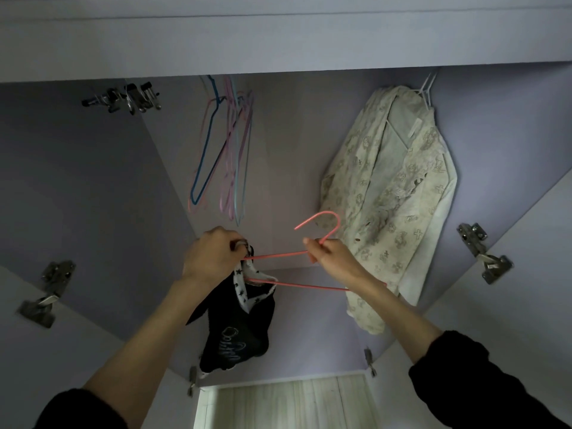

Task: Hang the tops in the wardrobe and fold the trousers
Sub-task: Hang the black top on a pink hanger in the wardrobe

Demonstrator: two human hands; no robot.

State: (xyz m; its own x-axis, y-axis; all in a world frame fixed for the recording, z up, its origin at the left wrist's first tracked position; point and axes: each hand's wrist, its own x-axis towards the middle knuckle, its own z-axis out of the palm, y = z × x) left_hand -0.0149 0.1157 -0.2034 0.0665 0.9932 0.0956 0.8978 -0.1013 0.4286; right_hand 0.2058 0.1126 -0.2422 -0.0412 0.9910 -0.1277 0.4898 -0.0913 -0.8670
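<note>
A small black top [240, 326] with a white star-print collar hangs from the left end of a pink wire hanger [297, 284], inside the open wardrobe. My left hand [213, 253] grips the top's collar at that left end. My right hand [329, 258] pinches the hanger's neck just below the hook, which points up and to the left. The hanger's right end is bare and partly hidden behind my right wrist.
Several bare coloured wire hangers [229, 150] hang at the upper left of the wardrobe. A cream patterned top [393, 196] hangs on white hangers at the right. Metal door hinges [483, 252] sit on both open doors. A pale wooden floor [284, 404] shows below.
</note>
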